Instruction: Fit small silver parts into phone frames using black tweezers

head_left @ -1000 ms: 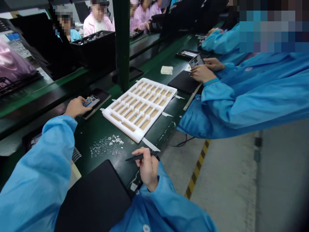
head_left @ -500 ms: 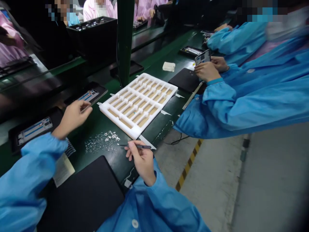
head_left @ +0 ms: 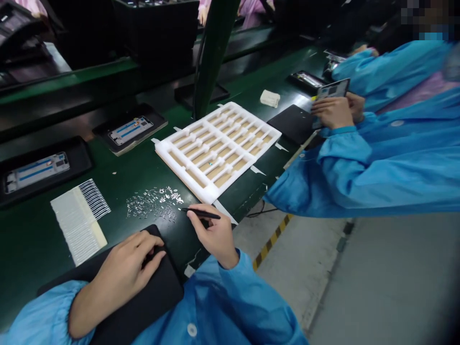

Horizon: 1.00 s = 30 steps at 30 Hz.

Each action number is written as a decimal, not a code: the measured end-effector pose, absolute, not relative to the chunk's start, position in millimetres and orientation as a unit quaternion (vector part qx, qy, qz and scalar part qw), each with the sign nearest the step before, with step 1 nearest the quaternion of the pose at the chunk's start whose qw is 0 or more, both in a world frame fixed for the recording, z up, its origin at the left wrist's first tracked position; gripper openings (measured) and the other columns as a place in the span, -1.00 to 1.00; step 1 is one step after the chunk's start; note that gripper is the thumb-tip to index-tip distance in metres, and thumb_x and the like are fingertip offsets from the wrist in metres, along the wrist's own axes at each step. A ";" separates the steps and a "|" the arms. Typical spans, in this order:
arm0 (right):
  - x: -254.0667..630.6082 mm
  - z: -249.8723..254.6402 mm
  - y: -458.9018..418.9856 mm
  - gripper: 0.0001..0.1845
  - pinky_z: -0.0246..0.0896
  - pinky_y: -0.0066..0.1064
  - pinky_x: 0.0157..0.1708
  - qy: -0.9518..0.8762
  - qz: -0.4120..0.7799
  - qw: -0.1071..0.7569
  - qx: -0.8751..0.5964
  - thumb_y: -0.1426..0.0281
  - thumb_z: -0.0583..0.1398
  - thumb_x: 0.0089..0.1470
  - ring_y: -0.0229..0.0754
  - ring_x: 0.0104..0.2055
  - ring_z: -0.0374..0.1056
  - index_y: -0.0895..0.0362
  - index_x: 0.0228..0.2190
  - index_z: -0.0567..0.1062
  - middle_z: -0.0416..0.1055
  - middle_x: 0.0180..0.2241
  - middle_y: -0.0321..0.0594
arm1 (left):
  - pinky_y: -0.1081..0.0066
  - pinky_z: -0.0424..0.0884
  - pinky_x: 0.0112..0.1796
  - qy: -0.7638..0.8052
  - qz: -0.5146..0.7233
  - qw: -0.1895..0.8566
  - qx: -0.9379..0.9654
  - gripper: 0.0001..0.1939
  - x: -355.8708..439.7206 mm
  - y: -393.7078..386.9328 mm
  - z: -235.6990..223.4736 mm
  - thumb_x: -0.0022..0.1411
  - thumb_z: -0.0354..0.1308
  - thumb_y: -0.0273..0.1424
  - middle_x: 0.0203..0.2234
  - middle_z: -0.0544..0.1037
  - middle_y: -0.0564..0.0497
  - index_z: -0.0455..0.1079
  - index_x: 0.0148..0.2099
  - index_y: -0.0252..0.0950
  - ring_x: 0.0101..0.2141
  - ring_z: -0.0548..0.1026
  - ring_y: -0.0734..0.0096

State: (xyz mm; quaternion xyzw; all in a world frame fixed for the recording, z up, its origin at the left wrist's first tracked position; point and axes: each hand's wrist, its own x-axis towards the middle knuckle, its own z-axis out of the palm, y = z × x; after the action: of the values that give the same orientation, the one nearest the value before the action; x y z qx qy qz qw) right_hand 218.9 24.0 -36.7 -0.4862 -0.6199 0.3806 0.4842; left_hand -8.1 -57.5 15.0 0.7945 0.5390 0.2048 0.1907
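The glossy tabletop [head_left: 143, 165] is deep green, as is the slanted metal post [head_left: 215, 52]. The rectangular foam tray [head_left: 210, 194] is white, its slots floored in tan. The slender pen-like tool [head_left: 203, 213] is black, and so is the flat rectangular mat [head_left: 165, 282]. The tiny scattered pieces [head_left: 154, 203] shine silver. Two silver-grey phone frames [head_left: 38, 171] carry blue strips, in black shallow trays [head_left: 84, 153]. The pale grey ribbed sheet [head_left: 74, 218] has a cream band and a black-and-white striped end. Cloth sleeves [head_left: 43, 311] are bright blue; the floor tape [head_left: 271, 242] is striped yellow and black. Blurred clothing beyond [head_left: 251, 12] looks pink.
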 end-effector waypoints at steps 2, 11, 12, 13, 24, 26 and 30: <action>219.1 -35.8 24.0 -0.86 0.62 -0.25 -0.16 -0.627 0.378 0.479 -0.484 0.32 0.33 0.28 -0.07 -0.20 0.65 0.10 -0.19 0.69 0.69 -0.20 -0.11 | 0.43 0.49 -0.37 0.536 0.209 0.192 0.795 -0.81 -8.0 -56.9 15.4 0.53 0.08 -0.28 -0.31 0.59 0.03 0.50 -0.03 -0.19 -0.32 0.59 0.36; 218.3 -28.6 24.8 -0.88 0.58 -0.20 -0.04 -0.661 0.383 0.463 -0.448 0.39 0.32 0.29 -0.05 -0.11 0.63 0.09 -0.19 0.70 0.70 -0.18 -0.10 | 0.35 0.51 -0.20 0.530 0.195 0.200 0.800 -0.84 -10.3 -60.7 11.6 0.54 0.07 -0.34 -0.19 0.61 0.00 0.47 0.02 -0.20 -0.19 0.59 0.30; 218.3 -28.5 24.8 -0.88 0.58 -0.20 -0.03 -0.667 0.386 0.460 -0.441 0.39 0.32 0.29 -0.05 -0.10 0.63 0.09 -0.18 0.70 0.70 -0.16 -0.10 | 0.35 0.51 -0.19 0.531 0.193 0.201 0.800 -0.83 -10.4 -60.6 11.5 0.55 0.07 -0.34 -0.18 0.61 0.00 0.47 0.03 -0.20 -0.19 0.59 0.30; 218.4 -28.8 24.8 -0.87 0.59 -0.21 -0.04 -0.667 0.390 0.461 -0.437 0.39 0.32 0.29 -0.05 -0.10 0.64 0.09 -0.17 0.70 0.70 -0.15 -0.10 | 0.35 0.50 -0.19 0.532 0.193 0.202 0.800 -0.83 -10.5 -60.5 11.6 0.55 0.07 -0.34 -0.18 0.61 0.00 0.47 0.03 -0.20 -0.19 0.59 0.30; 221.7 -31.1 27.1 -0.88 0.57 -0.24 -0.03 -0.655 0.401 0.466 -0.440 0.40 0.32 0.29 -0.05 -0.10 0.63 0.07 -0.18 0.71 0.70 -0.16 -0.12 | 0.31 0.49 -0.14 0.525 0.189 0.199 0.806 -0.83 -11.3 -61.1 10.2 0.56 0.06 -0.31 -0.16 0.59 0.01 0.44 0.06 -0.19 -0.16 0.58 0.29; 221.1 -31.9 27.1 -0.88 0.57 -0.24 -0.03 -0.650 0.411 0.465 -0.438 0.40 0.32 0.29 -0.05 -0.09 0.64 0.06 -0.17 0.71 0.70 -0.15 -0.13 | 0.31 0.49 -0.14 0.525 0.189 0.199 0.806 -0.83 -11.3 -61.1 9.9 0.57 0.06 -0.31 -0.16 0.59 0.01 0.44 0.06 -0.19 -0.16 0.57 0.29; 221.2 -35.1 26.3 -0.86 0.57 -0.24 -0.04 -0.630 0.416 0.478 -0.449 0.38 0.33 0.29 -0.05 -0.07 0.63 0.04 -0.15 0.71 0.69 -0.12 -0.13 | 0.32 0.48 -0.13 0.522 0.192 0.197 0.808 -0.84 -10.9 -61.0 10.1 0.56 0.07 -0.32 -0.17 0.59 0.02 0.44 0.05 -0.20 -0.16 0.57 0.30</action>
State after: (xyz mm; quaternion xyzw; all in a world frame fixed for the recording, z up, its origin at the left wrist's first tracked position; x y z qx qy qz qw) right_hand 221.2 26.3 -35.1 -0.4491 -0.6302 0.4160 0.4776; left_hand -10.9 -61.0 10.1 0.8077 0.5217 0.1919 0.1966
